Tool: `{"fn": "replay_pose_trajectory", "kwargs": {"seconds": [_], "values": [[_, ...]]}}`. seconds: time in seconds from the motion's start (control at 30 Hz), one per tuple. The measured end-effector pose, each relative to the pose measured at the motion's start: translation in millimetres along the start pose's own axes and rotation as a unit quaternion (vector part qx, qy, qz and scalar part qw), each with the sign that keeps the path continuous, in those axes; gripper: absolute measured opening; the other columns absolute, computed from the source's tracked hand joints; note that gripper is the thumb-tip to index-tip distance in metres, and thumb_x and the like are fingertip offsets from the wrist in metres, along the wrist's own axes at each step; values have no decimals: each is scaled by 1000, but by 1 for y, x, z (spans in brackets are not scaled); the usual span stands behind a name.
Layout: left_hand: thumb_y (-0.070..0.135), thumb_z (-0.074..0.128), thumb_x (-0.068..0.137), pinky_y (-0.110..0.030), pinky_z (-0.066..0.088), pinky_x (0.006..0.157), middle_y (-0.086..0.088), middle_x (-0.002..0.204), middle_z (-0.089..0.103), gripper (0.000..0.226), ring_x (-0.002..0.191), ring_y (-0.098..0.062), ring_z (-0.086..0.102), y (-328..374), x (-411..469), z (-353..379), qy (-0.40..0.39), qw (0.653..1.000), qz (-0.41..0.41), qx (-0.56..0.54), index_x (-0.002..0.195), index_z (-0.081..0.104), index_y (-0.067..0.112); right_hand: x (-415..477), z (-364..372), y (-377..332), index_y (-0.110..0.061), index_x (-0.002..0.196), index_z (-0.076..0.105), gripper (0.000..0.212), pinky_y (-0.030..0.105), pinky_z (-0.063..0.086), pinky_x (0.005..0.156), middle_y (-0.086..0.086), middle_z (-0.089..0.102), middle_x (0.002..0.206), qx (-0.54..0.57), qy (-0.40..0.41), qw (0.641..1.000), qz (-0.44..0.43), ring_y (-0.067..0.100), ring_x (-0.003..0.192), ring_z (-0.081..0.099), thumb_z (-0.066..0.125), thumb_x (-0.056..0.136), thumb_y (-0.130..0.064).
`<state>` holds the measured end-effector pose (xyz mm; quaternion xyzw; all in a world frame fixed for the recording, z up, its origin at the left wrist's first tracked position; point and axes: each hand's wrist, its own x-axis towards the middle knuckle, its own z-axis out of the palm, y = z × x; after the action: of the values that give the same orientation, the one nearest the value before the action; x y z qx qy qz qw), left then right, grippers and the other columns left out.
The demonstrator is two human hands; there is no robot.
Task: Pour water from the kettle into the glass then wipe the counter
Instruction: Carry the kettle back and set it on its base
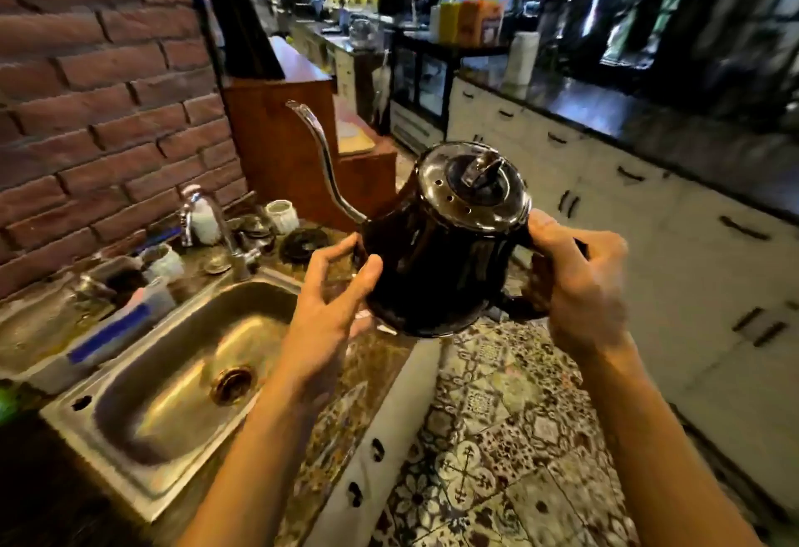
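Note:
A black gooseneck kettle with a shiny lid and a long thin spout hangs in the air above the counter's front edge, tilted a little to the left. My right hand is closed around its handle on the right side. My left hand has its fingers spread and rests its thumb and fingertips against the kettle's lower left side. The stone counter runs beside a steel sink. No drinking glass or cloth is clearly visible.
A steel sink with a chrome tap lies at the left under a brick wall. The kettle's round base, a white cup and small items sit behind it. White cabinets with a dark worktop line the right.

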<state>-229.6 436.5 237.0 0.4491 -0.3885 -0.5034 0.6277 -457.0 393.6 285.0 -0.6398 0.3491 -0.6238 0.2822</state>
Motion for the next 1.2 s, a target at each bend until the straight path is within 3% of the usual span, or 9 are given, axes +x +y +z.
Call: {"fn": "replay_pose_trajectory", "kwargs": {"seconds": [0.17,0.33,0.5,0.63,0.77,0.93,1.03,1.2], "values": [[40,80,71,-28,62,70,7,113,80,59,104,-13,76,-14,12,64,-86,996,-25,-28,126,61,34,-8,-64,0,-23,45,47,63,20,26,42,-15,35,42,-19,57,997,45,8,37,29,61,94,-59],[45,82,72,-45,60,92,3,118,79,54,117,-20,71,-33,14,116,-141,989,-44,-16,122,64,41,-19,-121,0,-12,49,48,67,28,25,41,-8,39,43,-24,88,993,71,17,36,31,65,92,-61],[47,83,74,-43,62,87,-3,122,77,52,113,-23,73,-43,20,158,-177,982,-64,-9,123,65,42,-28,-157,0,-6,51,46,68,31,22,39,-8,39,42,-34,138,986,85,16,34,30,65,94,-56],[49,85,67,-27,61,71,-3,116,79,58,109,-22,75,-44,25,187,-201,976,-84,-10,121,67,39,-32,-176,1,-7,48,43,63,27,23,37,-5,38,41,-32,178,980,86,14,33,30,63,95,-45],[44,84,71,-24,60,67,0,112,80,60,104,-19,76,-49,30,205,-220,971,-96,-19,127,64,35,-30,-191,-1,1,51,37,68,30,21,37,-3,36,42,-40,196,975,92,16,34,28,63,93,-46],[39,85,73,-31,62,78,0,114,80,51,109,-21,75,-54,43,218,-237,964,-114,-35,122,68,37,-23,-199,-1,3,53,37,68,38,21,39,7,34,45,-64,213,971,91,23,37,26,61,93,-47],[40,88,70,-43,59,92,-7,119,78,62,115,-27,73,-56,56,224,-243,962,-122,-38,127,65,34,-15,-200,3,5,55,37,69,38,21,38,12,34,47,-73,218,970,85,28,38,25,60,94,-46],[44,89,66,-46,56,97,-7,121,78,66,117,-28,72,-60,90,230,-256,958,-122,-47,127,66,35,10,-196,20,3,54,40,66,37,23,38,1,39,44,-82,226,967,84,19,35,31,60,94,-45]]}}
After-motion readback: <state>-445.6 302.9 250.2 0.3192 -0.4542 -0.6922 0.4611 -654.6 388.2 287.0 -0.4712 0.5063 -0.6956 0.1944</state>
